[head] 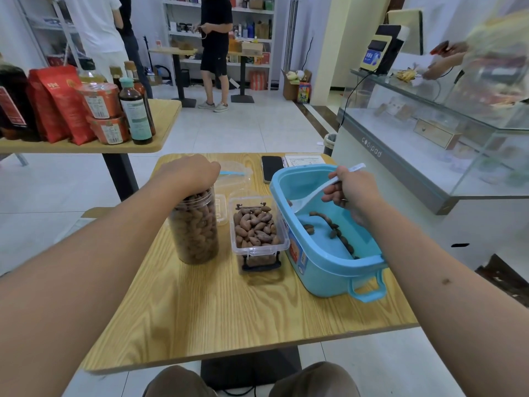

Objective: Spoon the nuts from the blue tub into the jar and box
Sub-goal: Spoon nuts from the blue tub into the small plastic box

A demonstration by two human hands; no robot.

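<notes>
The right hand (353, 187) has its fingers closed on a white spoon (317, 193) inside the blue tub (323, 270) at the table's right edge. The last nuts (333, 229) lie just below the spoon's bowl. The left hand (187, 174) grips the full jar (194, 227); the box (256, 233) stands between.

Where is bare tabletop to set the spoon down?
The near half of the table, in front of the jar, box and blue tub, is bare. The far edge is crowded: phone, paper, lid.
</notes>
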